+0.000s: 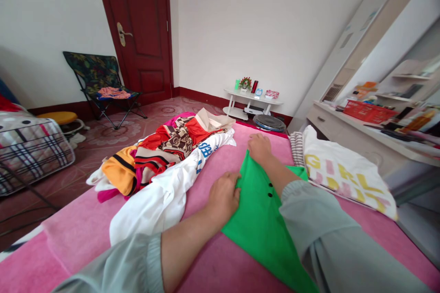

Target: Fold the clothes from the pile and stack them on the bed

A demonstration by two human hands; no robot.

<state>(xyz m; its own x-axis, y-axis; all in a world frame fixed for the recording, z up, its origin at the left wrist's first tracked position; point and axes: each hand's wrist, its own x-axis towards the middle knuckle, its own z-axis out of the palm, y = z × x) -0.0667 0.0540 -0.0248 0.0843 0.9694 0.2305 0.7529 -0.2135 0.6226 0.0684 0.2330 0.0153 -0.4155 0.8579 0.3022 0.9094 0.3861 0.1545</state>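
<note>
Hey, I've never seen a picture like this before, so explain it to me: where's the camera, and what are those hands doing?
There's no machine here. A person wears a camera on their head, looking forward and down, so the grey-sleeved arms reaching in are the wearer's own. The left hand is at the near-left edge of a green garment, and the right hand is at its far corner; whether they pinch it or just press is hard to tell. It lies on a pink cover. To the left is a heap of colourful clothes and a white garment; to the right, a white top with yellow lettering.
</note>
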